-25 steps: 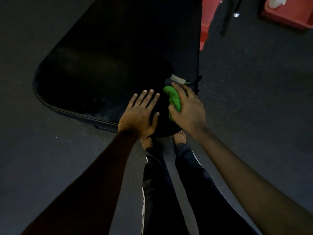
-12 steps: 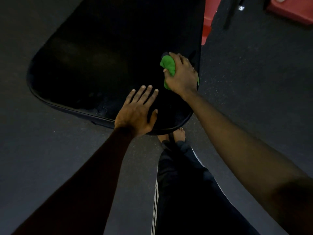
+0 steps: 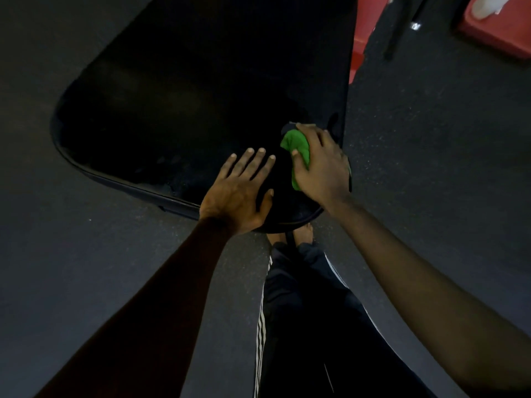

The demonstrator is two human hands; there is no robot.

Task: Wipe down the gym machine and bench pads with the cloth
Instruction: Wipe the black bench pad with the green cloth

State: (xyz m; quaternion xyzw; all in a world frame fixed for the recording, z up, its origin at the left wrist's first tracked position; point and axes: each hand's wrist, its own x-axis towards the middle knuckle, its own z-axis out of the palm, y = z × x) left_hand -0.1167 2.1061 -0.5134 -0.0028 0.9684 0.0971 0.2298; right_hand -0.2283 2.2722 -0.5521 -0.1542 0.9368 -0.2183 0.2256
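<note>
— Two hands on the bench pad [image 3: 186, 96], seen from the head camera. Which one has the cloth [image 3: 296, 147]?
— The right hand [image 3: 321, 168], near the pad's right edge. Its fingers and thumb curl over the bunched green fabric, pressing it onto the pad.
— And the left hand [image 3: 238, 193]?
— Flat on the pad's near edge, just left of the cloth, fingers spread.

Floor [image 3: 431, 173]: dark grey, matte, finely speckled. Lighting: dim. Upper right: a red panel [image 3: 366, 24], a slanted black post [image 3: 400, 33] near it, and a red box [image 3: 500, 35] at the corner.
</note>
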